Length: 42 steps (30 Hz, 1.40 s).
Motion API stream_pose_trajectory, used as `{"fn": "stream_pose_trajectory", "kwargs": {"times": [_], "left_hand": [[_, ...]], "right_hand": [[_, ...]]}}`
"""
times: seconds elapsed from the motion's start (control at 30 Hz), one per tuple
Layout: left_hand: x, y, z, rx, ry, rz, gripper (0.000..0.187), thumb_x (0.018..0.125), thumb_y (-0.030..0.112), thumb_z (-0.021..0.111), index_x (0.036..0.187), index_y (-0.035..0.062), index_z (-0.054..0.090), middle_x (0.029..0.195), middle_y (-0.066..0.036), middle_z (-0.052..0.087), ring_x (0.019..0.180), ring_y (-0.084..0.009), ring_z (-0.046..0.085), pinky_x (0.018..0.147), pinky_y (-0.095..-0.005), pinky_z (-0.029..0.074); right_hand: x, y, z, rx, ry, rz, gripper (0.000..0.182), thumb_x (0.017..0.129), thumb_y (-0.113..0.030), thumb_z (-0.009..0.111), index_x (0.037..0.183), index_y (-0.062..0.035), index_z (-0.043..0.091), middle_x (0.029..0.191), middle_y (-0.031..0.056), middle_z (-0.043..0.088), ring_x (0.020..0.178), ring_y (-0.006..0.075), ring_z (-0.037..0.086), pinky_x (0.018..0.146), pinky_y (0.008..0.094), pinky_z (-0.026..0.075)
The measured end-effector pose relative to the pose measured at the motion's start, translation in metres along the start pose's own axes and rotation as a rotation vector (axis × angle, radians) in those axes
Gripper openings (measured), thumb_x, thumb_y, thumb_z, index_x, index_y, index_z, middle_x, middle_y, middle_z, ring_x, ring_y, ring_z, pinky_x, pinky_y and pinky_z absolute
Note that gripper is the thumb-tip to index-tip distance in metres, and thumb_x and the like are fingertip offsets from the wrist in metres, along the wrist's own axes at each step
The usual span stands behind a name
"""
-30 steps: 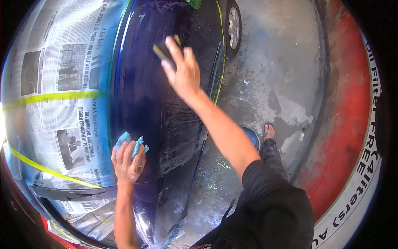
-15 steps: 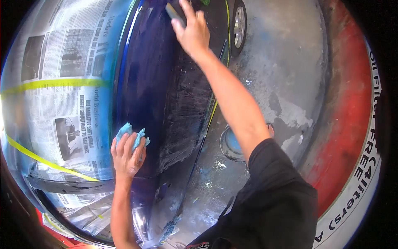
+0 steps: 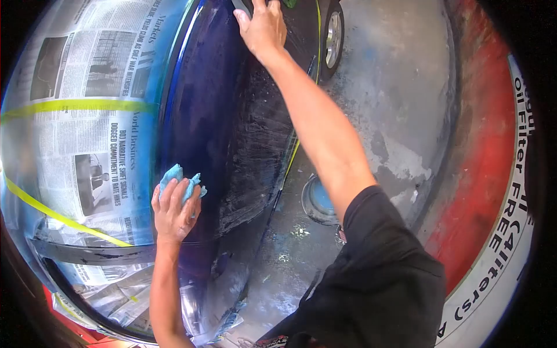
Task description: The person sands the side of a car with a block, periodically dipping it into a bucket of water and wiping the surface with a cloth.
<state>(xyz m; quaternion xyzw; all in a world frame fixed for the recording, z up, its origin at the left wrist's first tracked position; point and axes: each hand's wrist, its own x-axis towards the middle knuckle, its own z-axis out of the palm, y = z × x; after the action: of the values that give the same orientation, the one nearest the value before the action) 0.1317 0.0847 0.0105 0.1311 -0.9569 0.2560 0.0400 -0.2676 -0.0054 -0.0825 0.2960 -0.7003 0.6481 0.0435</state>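
A dark blue car body panel (image 3: 203, 116) runs lengthwise down the view, with dull, whitish-streaked areas along its right side. My left hand (image 3: 174, 209) is closed around a crumpled light blue cloth (image 3: 180, 177) and rests on the panel near the newspaper edge. At the top of the view, my right hand (image 3: 266, 32) is on the panel with its fingers over a flat grey block (image 3: 242, 7). The frame's top edge cuts off part of that block and the fingertips.
Newspaper (image 3: 81, 139) masks the car's left area, held with yellow tape (image 3: 75, 105). On the grey floor (image 3: 394, 87) stands a round bucket (image 3: 316, 203) below my right arm. A wheel (image 3: 332, 40) is at upper right. A red surface (image 3: 481, 174) and lettered white strip (image 3: 510, 209) curve along the right.
My right hand has moved slightly up and left along the panel with the grey block. My left hand stays on the cloth in nearly the same place. The whole view has shifted a little.
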Motion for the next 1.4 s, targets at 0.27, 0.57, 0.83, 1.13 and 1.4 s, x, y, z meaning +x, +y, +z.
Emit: {"fn": "stream_pose_trajectory", "kwargs": {"times": [0.27,0.57,0.83,1.13,1.4], "left_hand": [[-0.002,0.0,0.001,-0.006,-0.004,-0.002,0.042,0.081,0.016,0.084,0.122,0.0254,0.076,0.138,-0.001,0.066,0.136,-0.0249,0.057,0.118,-0.0524,0.04],[-0.005,-0.002,0.0,-0.018,-0.042,0.005,0.043,0.083,0.016,0.083,0.125,0.0243,0.075,0.143,-0.003,0.063,0.14,-0.0286,0.053,0.118,-0.0541,0.038],[-0.004,0.0,0.001,0.027,-0.036,0.002,0.041,0.083,0.018,0.082,0.123,0.0268,0.076,0.14,-0.001,0.065,0.137,-0.0263,0.056,0.117,-0.0531,0.039],[-0.004,-0.003,0.004,0.008,-0.048,0.016,0.044,0.083,0.017,0.082,0.126,0.024,0.075,0.142,-0.003,0.064,0.14,-0.0288,0.053,0.119,-0.0548,0.037],[-0.004,0.0,0.002,0.005,-0.016,0.016,0.043,0.083,0.016,0.082,0.125,0.0243,0.075,0.142,-0.003,0.063,0.14,-0.0288,0.054,0.119,-0.0549,0.038]], "right_hand": [[-0.048,0.001,-0.007,0.06,-0.003,-0.149,0.069,0.094,-0.027,0.078,0.157,-0.0237,0.05,0.116,0.0276,0.059,0.103,0.0474,0.064,0.088,0.0557,0.056],[-0.108,-0.012,-0.004,0.148,0.035,-0.175,0.076,0.092,-0.027,0.082,0.16,-0.0287,0.049,0.118,0.0265,0.057,0.102,0.0428,0.063,0.085,0.0545,0.055],[-0.017,0.004,-0.004,0.019,0.049,-0.033,0.068,0.094,-0.027,0.079,0.156,-0.0284,0.051,0.114,0.025,0.062,0.101,0.0419,0.067,0.084,0.0517,0.057],[-0.048,0.007,-0.011,0.054,0.021,-0.086,0.072,0.093,-0.027,0.08,0.158,-0.0305,0.049,0.114,0.0235,0.06,0.099,0.0405,0.065,0.082,0.0519,0.056],[-0.103,-0.002,-0.014,0.064,-0.059,0.091,0.08,0.091,-0.027,0.081,0.162,-0.028,0.044,0.119,0.0254,0.061,0.106,0.0456,0.066,0.09,0.0549,0.057]]}}
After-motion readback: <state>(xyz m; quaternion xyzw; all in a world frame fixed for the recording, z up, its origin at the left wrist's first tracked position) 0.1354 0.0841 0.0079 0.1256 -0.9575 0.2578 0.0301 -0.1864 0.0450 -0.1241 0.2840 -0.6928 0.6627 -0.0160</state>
